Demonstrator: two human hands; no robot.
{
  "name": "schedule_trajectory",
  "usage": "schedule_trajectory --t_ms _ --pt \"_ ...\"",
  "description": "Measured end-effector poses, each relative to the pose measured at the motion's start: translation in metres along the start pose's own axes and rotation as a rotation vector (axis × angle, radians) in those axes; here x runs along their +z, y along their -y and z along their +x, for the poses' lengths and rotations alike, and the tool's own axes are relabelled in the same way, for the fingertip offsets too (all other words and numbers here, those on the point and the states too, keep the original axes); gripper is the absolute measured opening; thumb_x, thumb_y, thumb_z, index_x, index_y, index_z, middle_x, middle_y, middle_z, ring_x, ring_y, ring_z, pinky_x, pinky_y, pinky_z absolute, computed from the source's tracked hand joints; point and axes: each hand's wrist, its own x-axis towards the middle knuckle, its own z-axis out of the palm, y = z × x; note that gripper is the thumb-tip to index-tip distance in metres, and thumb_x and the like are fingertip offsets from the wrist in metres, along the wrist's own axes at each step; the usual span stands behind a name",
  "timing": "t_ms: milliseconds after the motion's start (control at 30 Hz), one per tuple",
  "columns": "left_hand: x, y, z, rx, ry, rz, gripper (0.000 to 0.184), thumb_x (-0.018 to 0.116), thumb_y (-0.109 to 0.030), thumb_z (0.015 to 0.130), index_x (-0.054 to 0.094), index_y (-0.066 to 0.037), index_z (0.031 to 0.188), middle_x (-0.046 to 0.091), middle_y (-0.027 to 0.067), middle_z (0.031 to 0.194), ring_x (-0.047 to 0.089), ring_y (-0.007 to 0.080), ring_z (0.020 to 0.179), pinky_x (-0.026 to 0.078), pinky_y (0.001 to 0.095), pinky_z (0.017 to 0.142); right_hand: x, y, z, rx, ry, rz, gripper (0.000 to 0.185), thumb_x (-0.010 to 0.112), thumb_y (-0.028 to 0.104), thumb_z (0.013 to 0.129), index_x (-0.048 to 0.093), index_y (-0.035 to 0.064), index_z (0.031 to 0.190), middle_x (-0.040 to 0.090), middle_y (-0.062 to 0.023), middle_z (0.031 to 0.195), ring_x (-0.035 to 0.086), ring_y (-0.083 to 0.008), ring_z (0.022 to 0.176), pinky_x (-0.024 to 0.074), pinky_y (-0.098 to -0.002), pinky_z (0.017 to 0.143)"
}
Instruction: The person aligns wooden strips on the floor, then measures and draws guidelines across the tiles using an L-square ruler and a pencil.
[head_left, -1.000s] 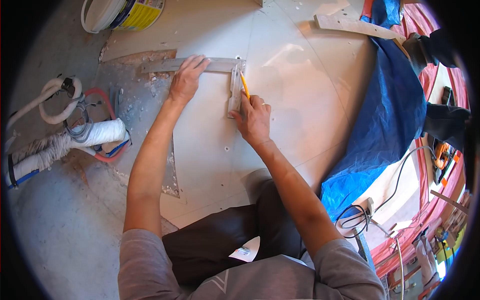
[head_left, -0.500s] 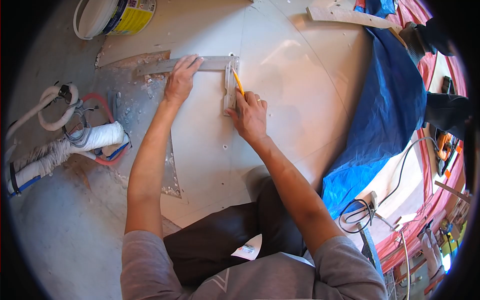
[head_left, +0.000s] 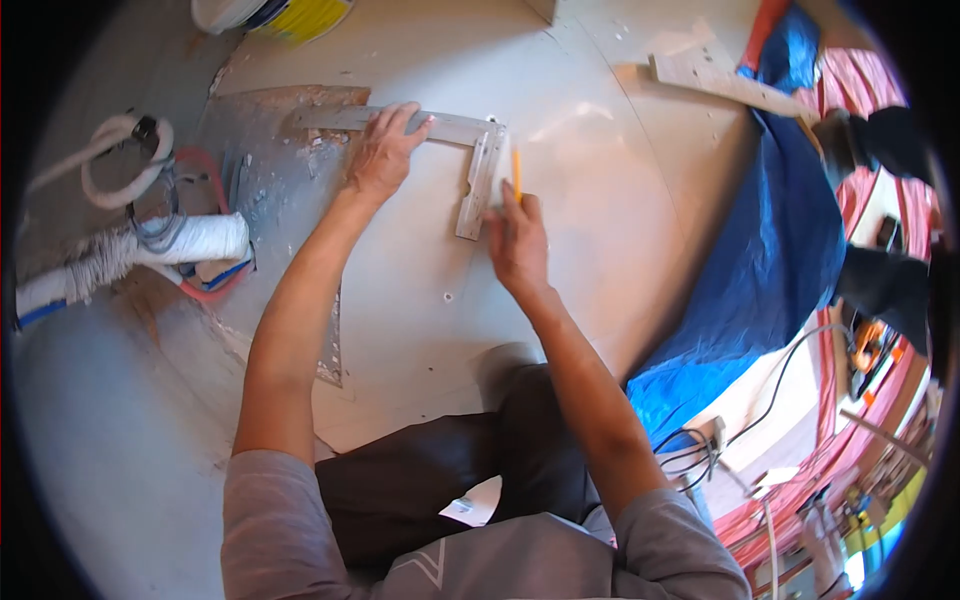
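Observation:
A metal carpenter's square [head_left: 455, 128] lies on the pale board [head_left: 410, 270], its long arm pointing left and its short arm toward me. My left hand [head_left: 385, 150] grips the long arm near its middle, fingers over the metal. A yellow pencil [head_left: 517, 172] stands between the fingers of my right hand [head_left: 520, 240], tip pointing away from me. This hand is just right of the short arm, slightly blurred. Whether its fingertips touch the square I cannot tell.
Left of the board are white-wrapped pipes [head_left: 190, 240] and a looped hose [head_left: 125, 160]. A bucket [head_left: 300, 18] stands at the top. To the right lie a blue tarp [head_left: 760, 230], a wooden strip [head_left: 730, 85] and a black cable [head_left: 775, 395]. Another person's leg [head_left: 885, 290] shows there.
My right hand has moved right with the pencil, off the short arm of the square. The square now looks slightly tilted in view. My left hand keeps its hold; the whole view has shifted.

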Motion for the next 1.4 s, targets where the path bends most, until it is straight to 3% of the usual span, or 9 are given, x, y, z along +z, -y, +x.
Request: schedule_trajectory --t_ms 100,133,200,333,433,533,733,1267,1400 --pt "-0.003 -0.004 -0.002 -0.057 0.034 0.026 0.046 0.053 0.002 0.080 0.061 -0.009 0.124 0.051 0.0169 0.130 0.045 0.0348 0.124 0.037 0.0411 0.105 -0.037 -0.007 0.030 -0.114 0.074 0.033 0.058 0.051 -0.008 0.085 0.047 0.0094 0.141 0.053 -0.0108 0.073 0.054 -0.0279 0.069 0.0491 -0.0370 0.072" --pt "-0.003 -0.008 -0.001 -0.071 0.050 0.019 0.044 0.054 0.000 0.081 0.061 -0.008 0.124 0.051 0.0171 0.130 0.045 0.0345 0.123 0.037 0.0411 0.106 -0.051 0.002 0.046 -0.138 0.125 0.059 0.061 0.045 -0.010 0.085 0.044 0.0109 0.142 0.055 -0.0160 0.078 0.057 -0.0319 0.071 0.0483 -0.0409 0.069" --pt "0.000 -0.012 -0.002 -0.103 0.037 -0.016 0.040 0.056 -0.007 0.085 0.060 -0.006 0.124 0.051 0.0176 0.130 0.044 0.0339 0.124 0.037 0.0404 0.106 -0.067 0.012 0.075 -0.043 0.239 -0.045 0.055 0.047 -0.005 0.087 0.046 0.0112 0.140 0.060 -0.0185 0.084 0.061 -0.0344 0.077 0.0492 -0.0431 0.070" --pt "-0.001 -0.022 -0.002 -0.164 0.063 -0.038 0.038 0.057 -0.022 0.091 0.059 -0.002 0.124 0.049 0.0182 0.132 0.041 0.0324 0.128 0.036 0.0415 0.106 -0.076 0.007 0.131 -0.324 0.340 -0.367 0.025 0.056 0.014 0.091 0.062 0.0103 0.116 0.065 -0.0171 0.088 0.063 -0.0361 0.079 0.0512 -0.0450 0.069" --pt "-0.003 -0.028 0.000 -0.229 0.125 0.003 0.043 0.057 -0.029 0.092 0.057 -0.005 0.127 0.046 0.0157 0.136 0.038 0.0309 0.130 0.032 0.0487 0.108 -0.082 0.017 0.152 -0.423 0.328 -0.462 0.017 0.059 0.022 0.091 0.069 0.0134 0.101 0.066 -0.0119 0.083 0.064 -0.0325 0.073 0.0515 -0.0422 0.065" --pt "-0.010 -0.035 -0.001 -0.288 0.162 0.031 0.045 0.056 -0.031 0.093 0.054 -0.007 0.130 0.044 0.0127 0.137 0.037 0.0290 0.131 0.027 0.0579 0.109 -0.080 0.020 0.160 -0.465 0.415 -0.538 0.016 0.058 0.021 0.091 0.070 0.0142 0.099 0.066 -0.0104 0.083 0.065 -0.0316 0.073 0.0518 -0.0416 0.065" --pt "-0.008 -0.037 -0.001 -0.318 0.185 0.059 0.045 0.053 -0.031 0.094 0.052 -0.009 0.133 0.042 0.0074 0.138 0.036 0.0266 0.131 0.024 0.0641 0.110 -0.067 0.014 0.164 -0.511 0.455 -0.600 0.016 0.058 0.020 0.092 0.070 0.0154 0.100 0.066 -0.0091 0.084 0.065 -0.0301 0.073 0.0524 -0.0399 0.066" --pt "0.000 -0.035 -0.002 -0.292 0.131 0.029 0.044 0.057 -0.028 0.092 0.053 -0.008 0.131 0.042 0.0082 0.137 0.037 0.0277 0.130 0.032 0.0598 0.106 -0.028 0.054 0.176 -0.702 0.530 -0.831 0.020 0.051 0.006 0.086 0.068 0.0124 0.093 0.067 -0.0096 0.090 0.067 -0.0260 0.083 0.0546 -0.0364 0.073" --pt "-0.008 -0.034 -0.004 -0.315 0.136 0.033 0.043 0.059 -0.025 0.089 0.055 -0.009 0.129 0.043 0.0080 0.137 0.038 0.0281 0.129 0.033 0.0589 0.105 -0.051 0.047 0.176 -0.677 0.594 -0.851 0.019 0.052 0.007 0.086 0.069 0.0125 0.095 0.067 -0.0091 0.091 0.068 -0.0259 0.084 0.0548 -0.0366 0.073"
